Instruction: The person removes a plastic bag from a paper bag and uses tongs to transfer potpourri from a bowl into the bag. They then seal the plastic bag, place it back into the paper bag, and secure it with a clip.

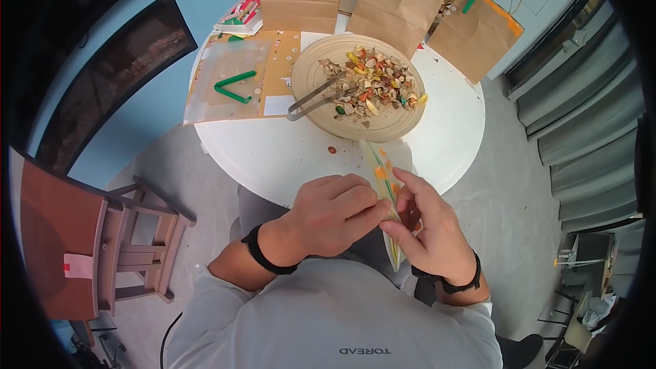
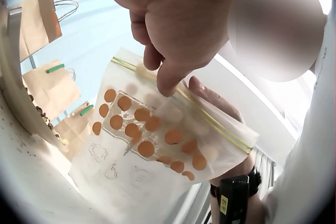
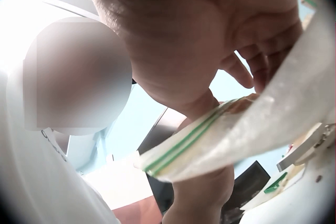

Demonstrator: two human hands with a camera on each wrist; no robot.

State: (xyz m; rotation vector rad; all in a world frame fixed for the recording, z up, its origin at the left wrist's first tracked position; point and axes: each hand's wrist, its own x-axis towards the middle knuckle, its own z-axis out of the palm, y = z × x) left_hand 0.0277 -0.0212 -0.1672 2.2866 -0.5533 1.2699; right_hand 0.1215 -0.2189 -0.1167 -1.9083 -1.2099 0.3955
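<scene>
A bag (image 2: 163, 142) crosses the near edge of the table (image 1: 273, 154). The left hand (image 1: 331, 212) pinches its zip (image 2: 215, 121); the right hand (image 1: 436, 229) grips, presumably steadying it.

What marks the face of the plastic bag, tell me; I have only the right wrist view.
Observer: The left wrist view shows orange spots scattered across the plastic bag.
Operator: Tell me what stands at the far side of the table.
Observer: In the head view, brown paper bags, two of them bearing green clips.
Operator: Now say where the tips of the tongs are.
Observer: The head view has them at the pile of mixed pieces on the round tray.
</scene>
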